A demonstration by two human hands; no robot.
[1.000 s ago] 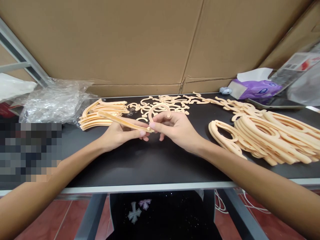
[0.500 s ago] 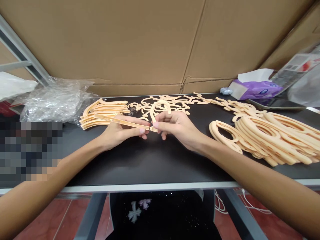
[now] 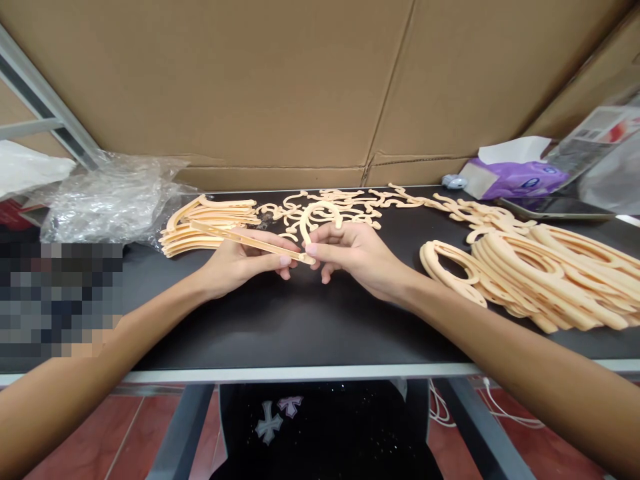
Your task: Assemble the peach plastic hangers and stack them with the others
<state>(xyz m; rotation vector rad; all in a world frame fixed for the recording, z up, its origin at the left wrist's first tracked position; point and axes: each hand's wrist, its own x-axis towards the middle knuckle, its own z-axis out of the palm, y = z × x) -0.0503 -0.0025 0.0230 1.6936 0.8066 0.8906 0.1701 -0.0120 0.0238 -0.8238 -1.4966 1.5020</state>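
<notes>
Between the thumb and fingers of my left hand [image 3: 245, 263] is a long, narrow beige plastic bar [image 3: 250, 241], slanting down to the right. My right hand [image 3: 350, 250] pinches a curved beige plastic hook [image 3: 320, 212], its arc standing up above the fingers. The hook's lower end meets the bar's right end at my right thumb; the fingers partly hide this joint, so I cannot tell whether the two are locked together. Behind my left hand lies a stack of similar bars [image 3: 210, 217]. Loose curved hooks [image 3: 350, 197] lie scattered beyond both hands.
Beige pieces with oval openings [image 3: 540, 280] are heaped at the right of the black table [image 3: 300, 333]. A purple tissue pack [image 3: 525, 179] and a dark flat device [image 3: 555, 208] sit at the back right. Clear plastic bags [image 3: 115, 200] lie back left, before a cardboard wall [image 3: 250, 87].
Both hands keep the bar and hook together in nearly the same place. The view has shifted very slightly.
</notes>
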